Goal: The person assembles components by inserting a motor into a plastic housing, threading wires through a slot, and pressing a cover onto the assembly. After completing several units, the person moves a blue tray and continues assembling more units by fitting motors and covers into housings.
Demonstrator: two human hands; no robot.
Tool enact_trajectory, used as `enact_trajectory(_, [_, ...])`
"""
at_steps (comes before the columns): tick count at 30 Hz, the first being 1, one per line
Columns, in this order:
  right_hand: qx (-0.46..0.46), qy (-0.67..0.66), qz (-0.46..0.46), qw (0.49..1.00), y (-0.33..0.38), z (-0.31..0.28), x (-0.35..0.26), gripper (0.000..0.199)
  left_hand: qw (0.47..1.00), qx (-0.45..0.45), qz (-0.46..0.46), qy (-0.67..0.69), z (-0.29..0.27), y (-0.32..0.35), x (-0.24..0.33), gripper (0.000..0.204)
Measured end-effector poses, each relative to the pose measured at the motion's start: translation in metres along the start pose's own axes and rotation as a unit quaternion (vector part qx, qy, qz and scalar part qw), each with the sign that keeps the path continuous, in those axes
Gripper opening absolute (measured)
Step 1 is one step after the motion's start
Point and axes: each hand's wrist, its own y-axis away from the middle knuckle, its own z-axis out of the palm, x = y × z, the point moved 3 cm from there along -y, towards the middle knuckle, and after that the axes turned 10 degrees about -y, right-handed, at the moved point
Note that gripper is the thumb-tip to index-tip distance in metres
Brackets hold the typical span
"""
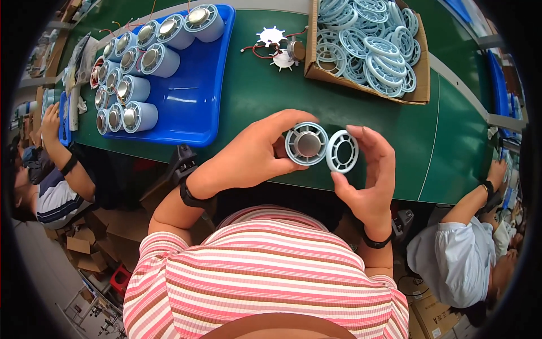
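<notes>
My left hand (248, 152) is closed around a pale blue round housing (307, 144) with a silver metal disc in its middle and spokes about it. Its disc face is turned up toward me. Just right of it, my right hand (372, 175) pinches a light blue spoked ring (331, 156) between thumb and fingers. The ring is tilted, with its edge close beside the housing; I cannot tell whether they touch. Both hands are over the near edge of the green table (265, 107).
At the left, a blue tray (189, 107) holds several pale blue cylinders with metal discs and wires. A cardboard box (367, 90) of spoked rings stands at the back right. White star-shaped pieces (271, 37) with wires lie between. Other people (62, 181) sit on both sides.
</notes>
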Motion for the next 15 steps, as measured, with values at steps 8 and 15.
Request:
enact_trajectory(8, [-0.126,0.111,-0.086,0.982,-0.02,0.013,-0.021,0.078,0.99,-0.086,-0.035,0.104,0.008,-0.009,0.007,0.059])
enact_trajectory(15, [-0.125,0.107,-0.071,0.984,-0.022,0.016,-0.02,0.076,0.993,-0.077,0.014,0.086,0.011,-0.011,0.002,0.066])
